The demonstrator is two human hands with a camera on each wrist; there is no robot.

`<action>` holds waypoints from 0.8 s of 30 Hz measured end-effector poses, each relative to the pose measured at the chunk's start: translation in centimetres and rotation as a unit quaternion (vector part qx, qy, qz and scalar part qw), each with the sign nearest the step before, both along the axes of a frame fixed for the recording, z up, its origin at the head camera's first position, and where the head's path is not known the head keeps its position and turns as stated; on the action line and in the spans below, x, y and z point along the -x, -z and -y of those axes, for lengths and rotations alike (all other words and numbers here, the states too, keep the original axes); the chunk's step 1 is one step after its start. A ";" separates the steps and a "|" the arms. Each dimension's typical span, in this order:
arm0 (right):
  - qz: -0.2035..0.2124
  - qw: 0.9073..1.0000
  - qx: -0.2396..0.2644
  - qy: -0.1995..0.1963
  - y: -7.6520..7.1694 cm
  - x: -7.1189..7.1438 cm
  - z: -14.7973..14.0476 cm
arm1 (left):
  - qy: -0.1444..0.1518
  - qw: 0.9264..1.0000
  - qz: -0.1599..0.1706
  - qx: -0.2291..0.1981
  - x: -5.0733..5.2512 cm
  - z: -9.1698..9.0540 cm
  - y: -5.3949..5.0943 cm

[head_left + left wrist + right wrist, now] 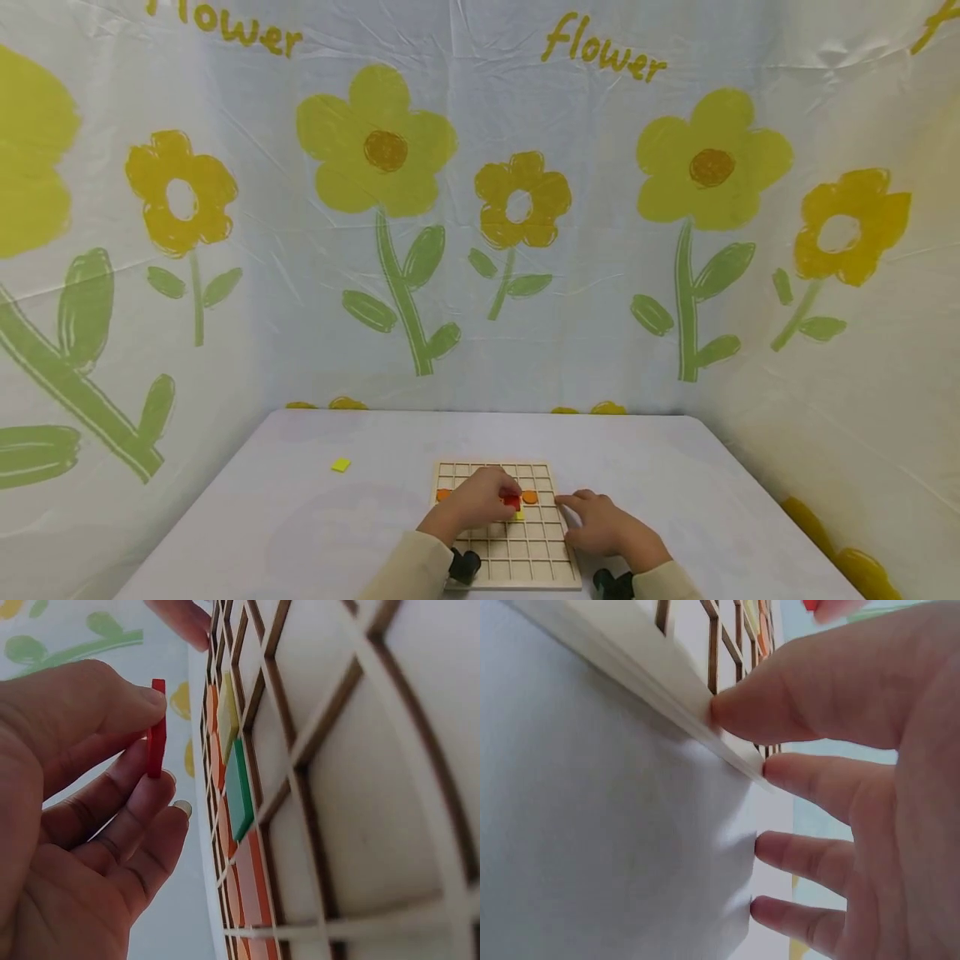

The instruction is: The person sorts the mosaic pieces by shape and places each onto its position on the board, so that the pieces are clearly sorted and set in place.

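A pale wooden grid board [532, 573] lies on the white table. Over its middle, my left hand [480, 497] pinches a thin red tile [157, 731] between thumb and fingers, and in the left wrist view the tile is apart from the board. Slots there hold a green tile [239, 791], a yellow tile [228, 712] and several orange and red pieces. An orange disc [530, 497] sits right of the left hand, another orange disc [443, 495] to its left. My right hand [603, 525] rests at the board's right edge, thumb touching the rim, fingers extended.
On the table, left of the board, lies a loose yellow square tile [341, 465]. Flower-printed cloth [585, 333] hangs behind the table and on both sides. Dark wrist straps [465, 566] show at both cuffs.
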State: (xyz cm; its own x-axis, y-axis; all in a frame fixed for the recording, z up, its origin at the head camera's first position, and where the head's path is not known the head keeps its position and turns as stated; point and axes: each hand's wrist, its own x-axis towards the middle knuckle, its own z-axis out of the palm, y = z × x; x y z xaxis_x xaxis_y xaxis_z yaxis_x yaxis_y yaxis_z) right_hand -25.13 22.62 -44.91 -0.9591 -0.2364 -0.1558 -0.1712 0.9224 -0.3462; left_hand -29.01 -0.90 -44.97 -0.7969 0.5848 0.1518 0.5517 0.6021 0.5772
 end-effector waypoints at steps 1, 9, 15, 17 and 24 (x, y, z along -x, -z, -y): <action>-0.001 1.000 0.001 -0.001 0.0 -0.1 0.0 | -0.002 1.000 0.004 0.003 -0.1 -0.2 -0.1; -0.016 1.000 0.007 0.006 -0.2 -0.6 0.2 | -0.020 0.999 -0.002 0.037 -0.3 -2.0 -0.1; -0.024 1.000 0.006 -0.002 -0.6 -0.7 0.2 | -0.017 0.998 -0.019 0.065 0.2 -3.0 0.2; -0.025 1.000 0.003 -0.004 -0.7 -0.7 0.3 | -0.015 0.997 -0.020 0.074 0.4 -3.4 0.2; -0.023 1.000 0.001 0.004 -0.7 -0.6 0.5 | -0.018 0.996 -0.010 0.089 0.1 -4.3 -0.4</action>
State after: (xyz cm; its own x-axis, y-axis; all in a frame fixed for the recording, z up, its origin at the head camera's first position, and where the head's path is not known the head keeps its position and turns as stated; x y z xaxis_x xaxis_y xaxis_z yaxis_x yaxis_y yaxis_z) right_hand -24.51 22.10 -44.18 -0.9669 -0.2298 -0.1108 -0.1803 0.9228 -0.3403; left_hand -29.09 3.43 -44.60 -0.8161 0.5743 0.0653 0.5380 0.7135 0.4489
